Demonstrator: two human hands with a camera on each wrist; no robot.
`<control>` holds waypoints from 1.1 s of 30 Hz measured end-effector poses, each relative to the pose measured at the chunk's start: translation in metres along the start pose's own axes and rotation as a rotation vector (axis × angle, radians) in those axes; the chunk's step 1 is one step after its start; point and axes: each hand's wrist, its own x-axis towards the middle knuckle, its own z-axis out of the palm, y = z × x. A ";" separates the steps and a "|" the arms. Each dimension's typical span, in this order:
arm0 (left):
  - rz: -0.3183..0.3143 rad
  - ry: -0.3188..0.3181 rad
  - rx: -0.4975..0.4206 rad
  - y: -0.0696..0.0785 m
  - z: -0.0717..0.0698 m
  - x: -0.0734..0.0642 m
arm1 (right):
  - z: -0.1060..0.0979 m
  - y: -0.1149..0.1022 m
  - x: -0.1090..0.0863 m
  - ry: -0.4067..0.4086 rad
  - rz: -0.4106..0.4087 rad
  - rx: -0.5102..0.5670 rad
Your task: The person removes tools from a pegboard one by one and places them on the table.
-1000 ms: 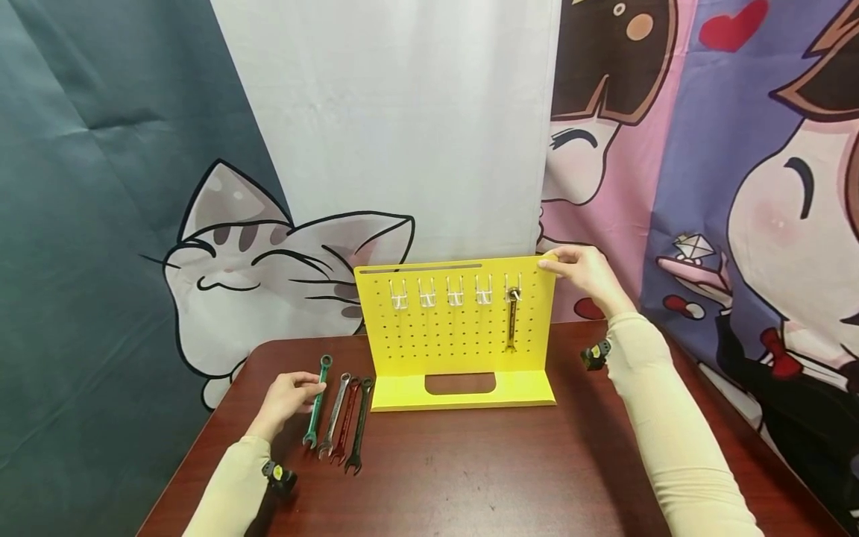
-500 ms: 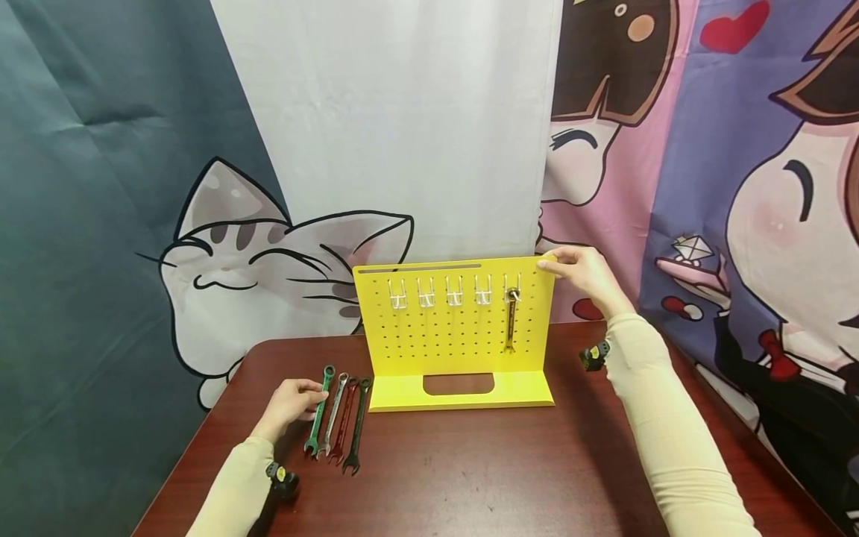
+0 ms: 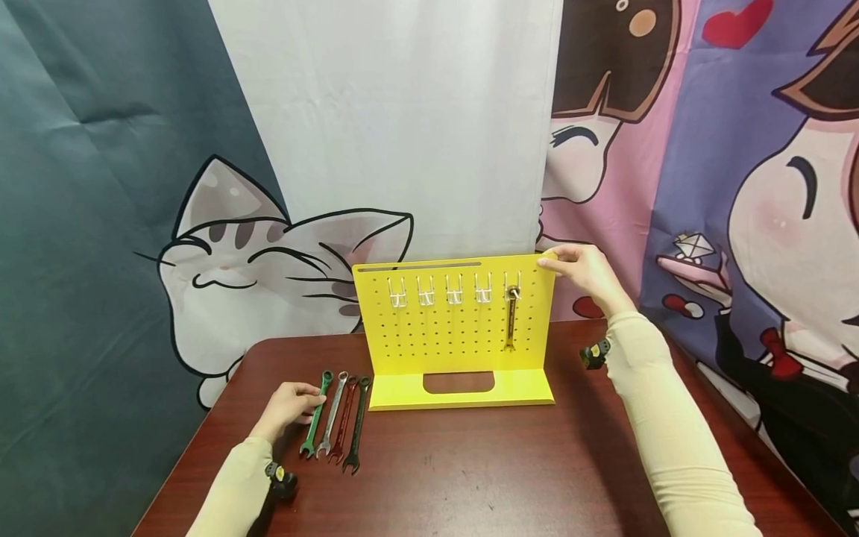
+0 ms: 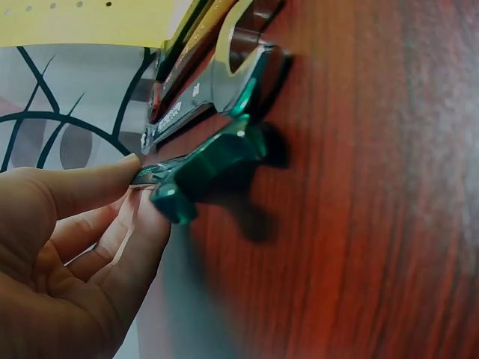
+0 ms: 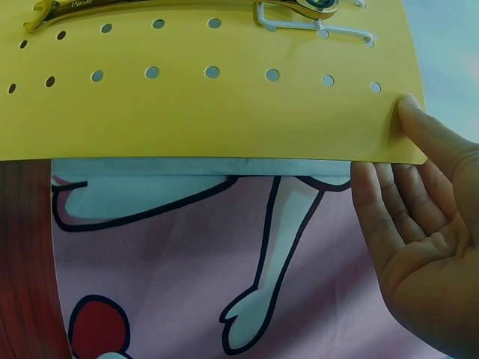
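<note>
Green wrench [image 3: 312, 426]: left of the pegboard [image 3: 396, 392]; part of its shaft hidden by the left hand [image 3: 288, 409] in the head view.
Right hand [image 3: 590, 274]: at the pegboard's upper right corner; fingertips hidden behind it.
Gold wrench [image 3: 511, 321]: on the pegboard; cut off by the right wrist view's top edge.
Silver wrench [image 3: 332, 414]: left of the pegboard; lettering blurred.

Cartoon-print cloth backdrop [image 3: 403, 112]; red-brown wooden table [image 3: 483, 470]
</note>
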 end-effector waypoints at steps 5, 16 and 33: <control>-0.007 0.000 0.022 -0.001 0.003 0.001 | 0.000 0.000 0.000 0.006 0.005 -0.004; -0.004 0.025 0.022 0.002 0.007 0.000 | 0.001 0.000 0.000 0.009 0.009 0.010; -0.022 0.063 0.107 0.004 0.011 0.000 | 0.001 0.000 0.000 0.005 0.013 0.003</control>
